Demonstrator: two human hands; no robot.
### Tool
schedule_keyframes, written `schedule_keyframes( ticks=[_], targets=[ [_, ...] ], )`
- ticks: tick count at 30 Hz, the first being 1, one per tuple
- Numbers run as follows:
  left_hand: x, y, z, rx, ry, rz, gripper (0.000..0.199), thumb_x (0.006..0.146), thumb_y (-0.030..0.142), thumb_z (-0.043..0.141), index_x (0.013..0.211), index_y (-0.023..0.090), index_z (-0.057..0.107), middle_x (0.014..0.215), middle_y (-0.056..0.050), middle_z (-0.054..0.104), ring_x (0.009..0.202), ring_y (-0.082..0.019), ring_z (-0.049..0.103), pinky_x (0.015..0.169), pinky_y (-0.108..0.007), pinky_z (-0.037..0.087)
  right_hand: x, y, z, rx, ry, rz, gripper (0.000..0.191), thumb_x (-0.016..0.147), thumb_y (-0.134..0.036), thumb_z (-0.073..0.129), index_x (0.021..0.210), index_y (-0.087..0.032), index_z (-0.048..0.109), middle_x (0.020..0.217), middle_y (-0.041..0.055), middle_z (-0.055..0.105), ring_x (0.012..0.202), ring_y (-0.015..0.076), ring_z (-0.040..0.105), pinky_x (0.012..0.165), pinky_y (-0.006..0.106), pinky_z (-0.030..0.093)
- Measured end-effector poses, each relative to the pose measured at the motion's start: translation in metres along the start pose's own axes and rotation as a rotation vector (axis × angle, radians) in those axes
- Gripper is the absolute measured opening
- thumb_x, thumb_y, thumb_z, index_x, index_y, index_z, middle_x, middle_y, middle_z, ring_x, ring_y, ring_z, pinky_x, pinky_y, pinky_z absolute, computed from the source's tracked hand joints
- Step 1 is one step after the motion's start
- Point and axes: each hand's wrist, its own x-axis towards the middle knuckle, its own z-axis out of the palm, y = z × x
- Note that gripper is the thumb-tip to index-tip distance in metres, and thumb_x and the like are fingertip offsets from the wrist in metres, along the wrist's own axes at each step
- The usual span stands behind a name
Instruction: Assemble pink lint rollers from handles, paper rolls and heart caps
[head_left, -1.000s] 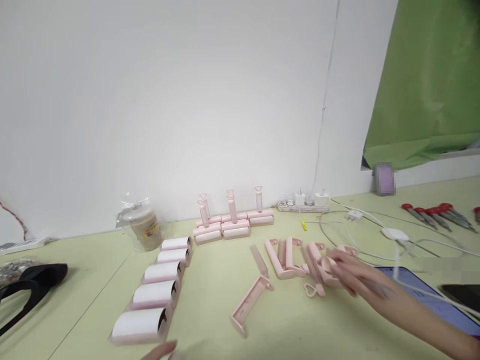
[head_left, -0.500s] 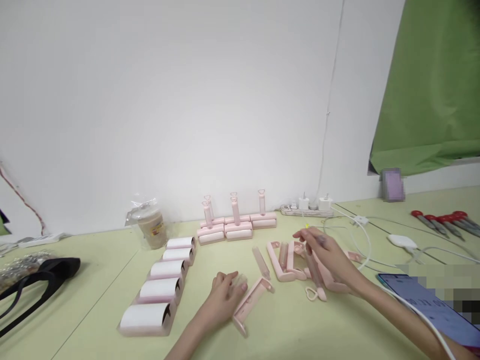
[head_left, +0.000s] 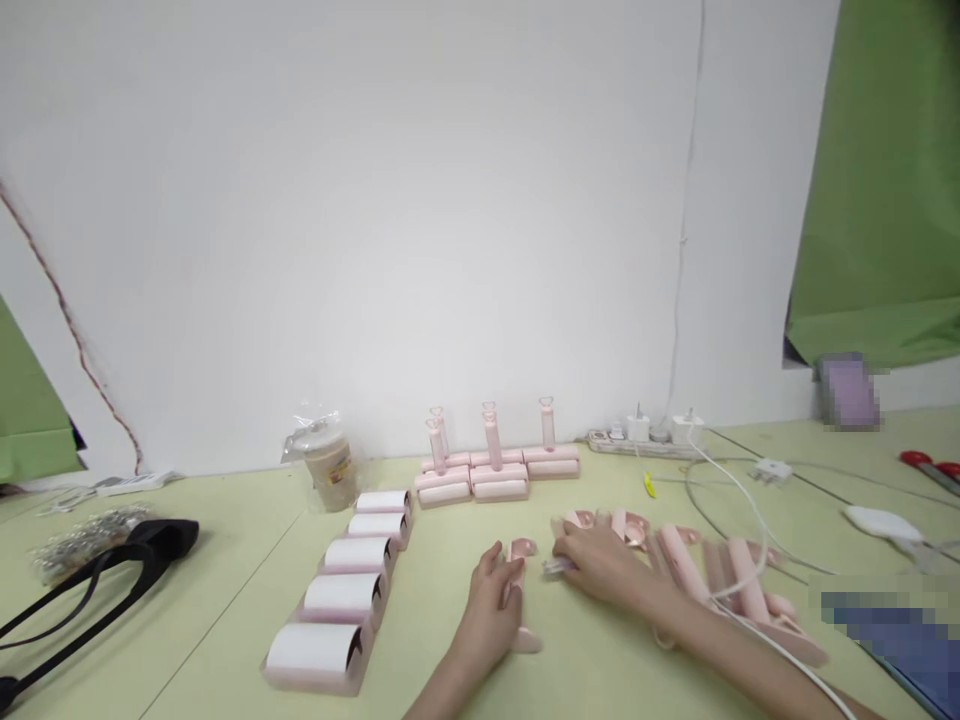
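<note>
Cable [head_left: 763,525] lying across pink parts [head_left: 682,565], bagged cup [head_left: 331,475] behind, left hand [head_left: 487,610] pinching pink frame [head_left: 516,580], right hand's [head_left: 600,565] grip unclear

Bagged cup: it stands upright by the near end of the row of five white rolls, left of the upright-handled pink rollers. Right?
Not quite: the head view shows the bagged cup by the far end of the row of five white rolls. It does stand upright, left of the upright-handled pink rollers.
</note>
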Motion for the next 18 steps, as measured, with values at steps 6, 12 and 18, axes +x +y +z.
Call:
schedule_keyframes(
  ticks=[6,12,18],
  targets=[
    [0.046,0.036,0.038,0.011,-0.004,0.048,0.037,0.078,0.023,0.043,0.112,0.018,0.056,0.133,-0.008,0.04,0.128,-0.026,0.022,0.106,-0.037,0.015,0.012,0.013,-0.022,0.002,0.105,0.051,0.022,0.082,-0.014,0.042,0.092,-0.021,0.061,0.092,0.0029,0.06,0.074,0.0163,0.059,0.06,0.026,0.039],
    [0.042,0.046,0.045,-0.028,0.044,-0.076,0.06,0.082,0.041,0.037,0.135,0.016,0.021,0.144,-0.011,0.016,0.131,-0.028,0.012,0.104,-0.045,0.013,0.084,-0.004,-0.019,0.003,0.138,0.145,0.031,0.086,-0.032,0.05,0.112,-0.016,0.049,0.112,0.0075,0.052,0.087,0.0177,0.056,0.074,0.037,0.047],
    [-0.008,0.01,0.009,-0.031,0.144,-0.068,0.05,0.08,0.035,0.042,0.125,0.014,0.033,0.14,-0.012,0.022,0.13,-0.022,0.015,0.105,-0.036,0.013,0.113,-0.009,-0.001,-0.017,0.088,0.212,0.03,0.086,-0.028,0.051,0.113,-0.015,0.049,0.109,0.007,0.054,0.088,0.018,0.057,0.073,0.037,0.049]
  ],
)
